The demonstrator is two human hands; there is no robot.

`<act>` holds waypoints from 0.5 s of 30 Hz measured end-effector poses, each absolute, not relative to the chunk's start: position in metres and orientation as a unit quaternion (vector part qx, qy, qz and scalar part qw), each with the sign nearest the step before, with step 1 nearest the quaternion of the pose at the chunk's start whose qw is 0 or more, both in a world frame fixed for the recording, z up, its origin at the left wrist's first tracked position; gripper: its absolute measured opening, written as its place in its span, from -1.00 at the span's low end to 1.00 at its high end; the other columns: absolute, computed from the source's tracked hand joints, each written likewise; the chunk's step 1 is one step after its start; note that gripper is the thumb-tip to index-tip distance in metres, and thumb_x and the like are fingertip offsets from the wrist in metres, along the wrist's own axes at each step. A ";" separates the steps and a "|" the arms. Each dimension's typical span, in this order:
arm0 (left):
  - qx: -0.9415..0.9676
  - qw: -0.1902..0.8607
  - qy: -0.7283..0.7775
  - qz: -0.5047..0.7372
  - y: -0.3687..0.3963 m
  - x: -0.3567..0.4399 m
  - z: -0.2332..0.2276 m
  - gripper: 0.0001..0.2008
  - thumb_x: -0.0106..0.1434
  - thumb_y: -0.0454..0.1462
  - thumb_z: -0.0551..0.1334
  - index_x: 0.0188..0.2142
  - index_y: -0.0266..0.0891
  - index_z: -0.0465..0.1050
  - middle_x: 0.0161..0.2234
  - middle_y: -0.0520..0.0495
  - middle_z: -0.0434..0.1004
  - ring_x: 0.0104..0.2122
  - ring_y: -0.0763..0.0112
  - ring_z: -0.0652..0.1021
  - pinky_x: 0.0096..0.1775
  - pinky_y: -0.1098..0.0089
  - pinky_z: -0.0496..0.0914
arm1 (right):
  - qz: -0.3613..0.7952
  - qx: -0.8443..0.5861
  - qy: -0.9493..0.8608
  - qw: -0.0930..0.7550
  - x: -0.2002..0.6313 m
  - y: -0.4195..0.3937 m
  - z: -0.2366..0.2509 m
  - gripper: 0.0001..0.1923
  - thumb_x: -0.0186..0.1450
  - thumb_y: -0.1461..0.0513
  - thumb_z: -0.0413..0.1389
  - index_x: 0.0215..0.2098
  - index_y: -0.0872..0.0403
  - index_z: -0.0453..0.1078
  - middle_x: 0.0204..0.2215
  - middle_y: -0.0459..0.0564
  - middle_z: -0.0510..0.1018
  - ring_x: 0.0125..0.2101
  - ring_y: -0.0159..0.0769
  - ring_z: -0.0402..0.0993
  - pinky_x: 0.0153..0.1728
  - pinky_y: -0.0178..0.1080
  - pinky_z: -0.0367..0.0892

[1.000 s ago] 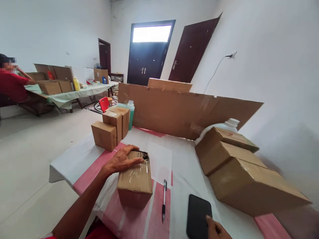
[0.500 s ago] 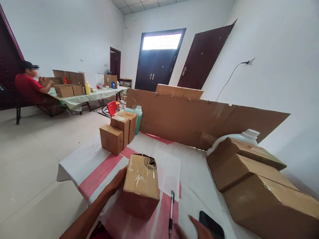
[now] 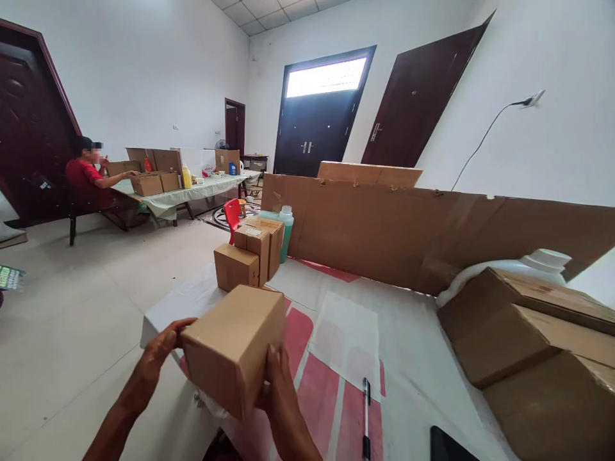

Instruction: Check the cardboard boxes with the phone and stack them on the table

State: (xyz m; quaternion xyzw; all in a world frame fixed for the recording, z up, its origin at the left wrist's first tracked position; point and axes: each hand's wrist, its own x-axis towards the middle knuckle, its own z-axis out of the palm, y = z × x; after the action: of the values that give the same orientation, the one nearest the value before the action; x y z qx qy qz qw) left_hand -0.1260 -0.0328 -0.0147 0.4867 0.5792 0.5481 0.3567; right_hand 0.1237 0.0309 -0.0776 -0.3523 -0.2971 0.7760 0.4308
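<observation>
Head view showed left hand [image 3: 157, 353] and right hand [image 3: 280, 385] partly curled, gripping a box [image 3: 234, 336] from opposite sides, probably to keep it steady.

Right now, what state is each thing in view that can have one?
Held box: tilted, visible faces closed
Left hand: gripping the box's left side
Right hand: gripping its right side
Pen: lying flat, tip out of view
Black phone: visible part dark
Green bottle: upright, capped
White jug: capped
Double door: shut
Plug: in the socket
</observation>
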 end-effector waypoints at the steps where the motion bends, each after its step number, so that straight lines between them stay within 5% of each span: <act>1: 0.476 0.340 0.577 0.570 -0.033 -0.134 -0.012 -0.34 0.40 0.22 0.03 0.23 -0.13 0.44 0.15 -0.14 0.57 0.15 -0.04 0.50 0.18 0.13 0.37 | 0.812 -0.328 -0.253 0.410 0.106 0.037 -0.067 -0.17 0.29 -0.24 0.19 0.36 -0.06 0.19 0.01 0.16 0.65 -0.10 0.01 0.67 -0.24 -0.01 0.60; 4: 0.442 0.273 0.602 0.606 -0.012 -0.149 -0.005 -0.30 0.34 0.20 0.16 0.29 -0.14 0.36 0.18 -0.16 0.52 0.18 -0.06 0.47 0.17 0.13 0.36 | 0.884 -0.294 -0.129 0.340 0.058 0.059 -0.043 -0.40 0.47 -0.10 0.03 0.21 0.19 0.36 -0.20 0.22 0.69 -0.34 -0.16 0.69 -0.36 -0.19 0.59; 8: 0.437 0.199 0.665 0.572 0.049 -0.158 0.008 -0.23 0.22 0.26 0.21 0.19 -0.22 0.46 0.14 -0.21 0.54 0.16 -0.06 0.46 0.13 0.15 0.36 | 0.902 -0.286 -0.082 0.313 0.017 0.099 -0.032 -0.42 0.58 0.01 -0.28 0.27 0.25 0.26 -0.14 0.24 0.67 -0.36 -0.26 0.68 -0.43 -0.30 0.57; 15: 0.449 0.250 0.687 0.513 0.148 -0.190 0.016 -0.35 0.06 0.24 0.27 -0.22 -0.29 0.61 -0.36 -0.08 0.63 -0.30 0.20 0.54 -0.28 0.33 0.40 | 0.910 -0.307 -0.123 0.250 0.006 0.153 -0.046 -0.24 0.56 -0.05 -0.40 0.31 0.50 0.02 -0.15 0.47 0.60 -0.43 -0.24 0.67 -0.55 -0.37 0.52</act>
State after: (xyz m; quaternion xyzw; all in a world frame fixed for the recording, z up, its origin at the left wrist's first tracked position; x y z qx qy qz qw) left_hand -0.1896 0.1479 0.0164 0.4486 0.6874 0.5133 0.2505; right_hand 0.0059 0.1532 -0.0464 -0.3069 -0.1229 0.9101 0.2500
